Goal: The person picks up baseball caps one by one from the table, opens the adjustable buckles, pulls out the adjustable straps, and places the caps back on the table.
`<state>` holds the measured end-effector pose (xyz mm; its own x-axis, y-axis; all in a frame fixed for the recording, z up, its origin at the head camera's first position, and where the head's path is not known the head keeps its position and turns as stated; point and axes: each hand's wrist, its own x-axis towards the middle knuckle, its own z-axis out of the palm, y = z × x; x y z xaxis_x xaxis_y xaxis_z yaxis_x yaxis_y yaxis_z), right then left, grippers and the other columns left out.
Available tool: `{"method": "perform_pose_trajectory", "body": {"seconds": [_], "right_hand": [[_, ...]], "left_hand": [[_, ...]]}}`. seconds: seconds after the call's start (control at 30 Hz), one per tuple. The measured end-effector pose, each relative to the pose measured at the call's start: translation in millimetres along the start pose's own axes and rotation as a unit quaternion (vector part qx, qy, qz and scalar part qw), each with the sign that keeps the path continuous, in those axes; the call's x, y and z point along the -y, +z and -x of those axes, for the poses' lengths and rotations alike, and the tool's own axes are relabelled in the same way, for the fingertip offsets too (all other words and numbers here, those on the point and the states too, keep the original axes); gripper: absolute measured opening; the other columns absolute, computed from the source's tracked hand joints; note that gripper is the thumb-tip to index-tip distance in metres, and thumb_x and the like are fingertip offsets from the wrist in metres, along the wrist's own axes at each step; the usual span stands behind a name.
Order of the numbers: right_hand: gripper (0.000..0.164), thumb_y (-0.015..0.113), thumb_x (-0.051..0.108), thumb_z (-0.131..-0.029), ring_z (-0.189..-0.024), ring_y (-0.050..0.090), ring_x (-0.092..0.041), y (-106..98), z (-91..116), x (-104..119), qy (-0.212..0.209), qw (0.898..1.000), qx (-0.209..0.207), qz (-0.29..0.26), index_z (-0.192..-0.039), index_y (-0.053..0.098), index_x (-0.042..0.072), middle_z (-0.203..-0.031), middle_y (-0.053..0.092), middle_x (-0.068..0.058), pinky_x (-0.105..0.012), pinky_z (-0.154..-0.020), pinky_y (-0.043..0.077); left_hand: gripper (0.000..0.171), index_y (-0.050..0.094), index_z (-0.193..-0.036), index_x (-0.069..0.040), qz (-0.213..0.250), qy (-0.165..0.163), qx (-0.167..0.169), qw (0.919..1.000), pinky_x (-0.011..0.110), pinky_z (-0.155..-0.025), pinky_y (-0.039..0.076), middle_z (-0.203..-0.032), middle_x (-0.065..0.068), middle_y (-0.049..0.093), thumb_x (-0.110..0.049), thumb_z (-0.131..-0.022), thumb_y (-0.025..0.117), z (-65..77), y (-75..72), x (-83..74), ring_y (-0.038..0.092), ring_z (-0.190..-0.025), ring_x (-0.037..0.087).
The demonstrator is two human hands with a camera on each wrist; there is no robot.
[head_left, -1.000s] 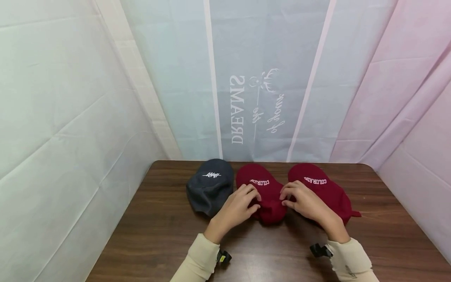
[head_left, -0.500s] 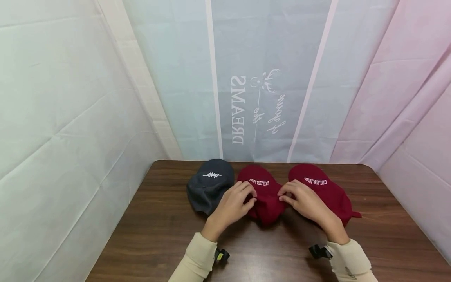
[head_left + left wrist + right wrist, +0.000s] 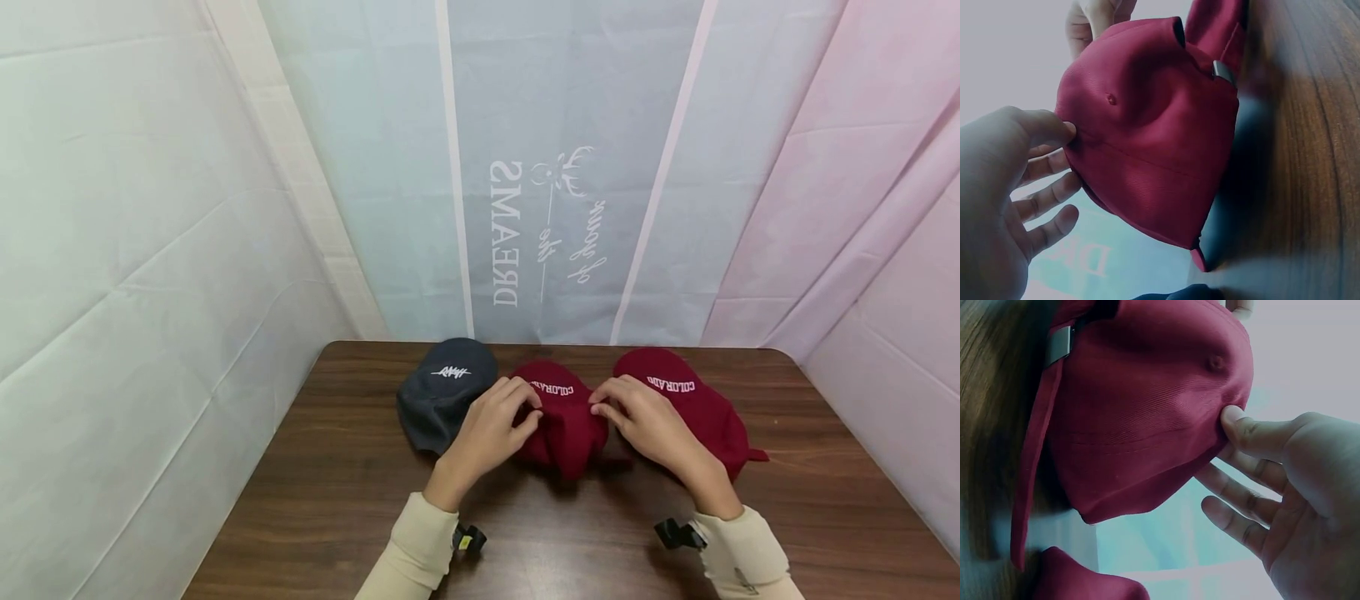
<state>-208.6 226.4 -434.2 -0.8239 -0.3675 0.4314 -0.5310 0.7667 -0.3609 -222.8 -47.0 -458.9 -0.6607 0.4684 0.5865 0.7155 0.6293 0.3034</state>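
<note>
Between my two hands is the middle red baseball cap [image 3: 566, 429], with white COLORADO lettering on its front. My left hand [image 3: 491, 425] pinches its left side between thumb and fingers. On the opposite side my right hand [image 3: 641, 417] pinches the fabric the same way. The left wrist view shows the crown [image 3: 1147, 137] creased and dented, its back opening facing up. A loose strap [image 3: 1032, 469] with a metal buckle [image 3: 1059, 345] hangs from the cap in the right wrist view.
A dark grey cap [image 3: 446, 400] with a white logo lies to the left. Another red COLORADO cap [image 3: 705, 408] lies to the right, partly behind my right hand. The brown wooden table [image 3: 337, 517] ends at a hanging cloth [image 3: 375, 208] at the back.
Both hands have moved slightly closer together, the left one up a little. The middle cap's front has dropped toward me, its crown has folded narrower, and its strap has come into view.
</note>
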Motion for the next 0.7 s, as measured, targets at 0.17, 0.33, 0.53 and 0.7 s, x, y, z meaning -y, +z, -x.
{"method": "perform_pose_trajectory", "body": {"seconds": [0.17, 0.33, 0.53, 0.7], "right_hand": [[0.015, 0.081, 0.011, -0.093, -0.084, 0.058, -0.006, -2.1, -3.0, 3.5, -0.002, 1.000, -0.011, -0.004, -0.099, 0.075, 0.023, -0.096, 0.070, 0.009, -0.032, -0.075, 0.053], [0.011, 0.079, 0.012, -0.095, -0.084, 0.058, -0.007, -6.1, -4.5, 7.7, 0.001, 1.000, -0.015, -0.004, -0.100, 0.075, 0.022, -0.095, 0.070, 0.008, -0.033, -0.076, 0.052], [0.010, 0.076, 0.012, -0.097, -0.088, 0.062, -0.010, -9.9, -5.5, 12.3, 0.006, 1.000, -0.018, -0.014, -0.102, 0.074, 0.020, -0.097, 0.071, 0.006, -0.038, -0.079, 0.054], [0.010, 0.075, 0.011, -0.098, -0.091, 0.066, -0.013, -11.7, -5.8, 15.3, 0.006, 0.999, -0.031, -0.022, -0.103, 0.073, 0.019, -0.099, 0.072, 0.005, -0.041, -0.083, 0.056]], "left_hand": [[0.009, 0.069, -0.103, -0.020, 0.005, 0.005, -0.017, 0.9998, 0.020, -0.079, 0.053, -0.102, -0.009, 0.068, -0.018, -0.098, 0.076, -2.4, -5.1, -0.4, 0.057, -0.091, 0.007], [0.011, 0.070, -0.102, -0.018, 0.008, 0.023, -0.045, 0.9987, 0.022, -0.077, 0.054, -0.100, -0.007, 0.069, -0.015, -0.096, 0.078, -5.0, -9.9, -2.3, 0.059, -0.090, 0.009], [0.011, 0.070, -0.102, -0.016, 0.019, 0.024, -0.059, 0.9978, 0.021, -0.075, 0.053, -0.099, -0.005, 0.069, -0.015, -0.096, 0.078, -6.7, -13.4, -4.3, 0.058, -0.089, 0.009], [0.008, 0.070, -0.104, -0.016, 0.030, 0.021, -0.068, 0.9971, 0.020, -0.076, 0.052, -0.101, -0.005, 0.068, -0.016, -0.098, 0.076, -6.6, -16.8, -6.8, 0.058, -0.090, 0.008]]}}
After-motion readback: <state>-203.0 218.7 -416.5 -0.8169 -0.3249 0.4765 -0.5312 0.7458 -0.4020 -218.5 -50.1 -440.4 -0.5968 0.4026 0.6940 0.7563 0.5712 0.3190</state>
